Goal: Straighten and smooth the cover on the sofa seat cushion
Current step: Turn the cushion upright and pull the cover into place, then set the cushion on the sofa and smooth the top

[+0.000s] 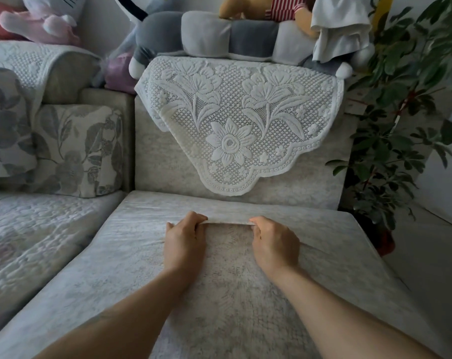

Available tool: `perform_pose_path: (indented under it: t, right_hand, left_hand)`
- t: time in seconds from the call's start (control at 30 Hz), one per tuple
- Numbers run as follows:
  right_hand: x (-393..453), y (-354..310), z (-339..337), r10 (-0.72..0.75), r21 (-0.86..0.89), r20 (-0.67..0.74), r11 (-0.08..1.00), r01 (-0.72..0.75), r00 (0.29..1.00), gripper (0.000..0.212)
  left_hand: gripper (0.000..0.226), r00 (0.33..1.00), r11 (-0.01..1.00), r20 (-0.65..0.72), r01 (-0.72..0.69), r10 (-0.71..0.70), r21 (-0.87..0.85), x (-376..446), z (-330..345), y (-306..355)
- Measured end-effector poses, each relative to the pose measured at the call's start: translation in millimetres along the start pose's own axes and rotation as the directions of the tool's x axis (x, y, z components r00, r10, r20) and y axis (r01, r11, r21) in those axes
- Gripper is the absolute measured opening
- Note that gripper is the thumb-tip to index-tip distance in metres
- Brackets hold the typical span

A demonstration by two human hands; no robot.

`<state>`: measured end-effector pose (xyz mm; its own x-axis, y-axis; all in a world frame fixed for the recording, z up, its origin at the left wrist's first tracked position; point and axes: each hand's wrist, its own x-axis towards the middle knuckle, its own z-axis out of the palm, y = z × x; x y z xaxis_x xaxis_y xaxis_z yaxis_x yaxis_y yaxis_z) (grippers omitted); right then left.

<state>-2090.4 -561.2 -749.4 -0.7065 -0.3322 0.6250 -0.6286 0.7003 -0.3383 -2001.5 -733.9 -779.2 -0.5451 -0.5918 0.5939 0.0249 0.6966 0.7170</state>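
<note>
The fingers of the left hand (184, 239) curl over a raised fold of pale fabric and pinch it against the thumb. The right hand (274, 240) grips the same fold in the same way, a little apart from the left, so the fabric forms a short taut ridge between the two hands. Both bare forearms reach in from the bottom edge of the view.

The fabric is the seat cushion cover (131, 257), a light grey, mottled, velvety cloth. It lies over the seat cushion of the sofa, directly below the camera, and fills most of the lower half of the view. Fine creases run across it behind the hands, and a longer crease slants away from the right wrist toward the cushion's right edge.

Behind the cushion stands the sofa backrest (168, 161) in matching fabric. One white lace doily (232, 120) with raised flowers hangs over its top, its scalloped point hanging down the backrest. A second lace cloth (30, 60) drapes the neighbouring backrest at left. Two floral throw pillows (74, 151) lean at left above a quilted seat cover (38, 224). Several plush toys sit along the top, among them one grey and white plush (206, 32) and one pink plush (38, 22). One leafy houseplant (401, 112) stands at right.
</note>
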Motion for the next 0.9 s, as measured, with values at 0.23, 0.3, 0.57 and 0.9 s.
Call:
perform_pose_path:
  t: [0.23,0.3,0.57,0.9]
  right_hand:
    - [-8,8,14,0.051,0.015,0.034,0.999,-0.052,0.998,0.022]
    - [-11,10,18,0.083,-0.041,0.137,0.996,-0.078,0.987,0.022]
    - [-47,2,25,0.136,-0.210,0.651,0.978,0.005,0.747,0.070]
    - [-49,43,-13,0.358,-0.373,0.624,0.918,-0.138,0.694,0.082]
  left_hand:
    - [0.011,0.996,0.996,0.057,0.059,-0.063,0.071,-3,3,-5]
    - [0.015,0.980,0.979,0.155,0.101,-0.128,0.175,-3,2,-6]
    - [0.065,0.703,0.788,0.663,-0.244,-0.258,0.565,-36,11,12]
    - [0.080,0.680,0.705,0.583,-0.134,-0.446,0.696,-27,-19,-3]
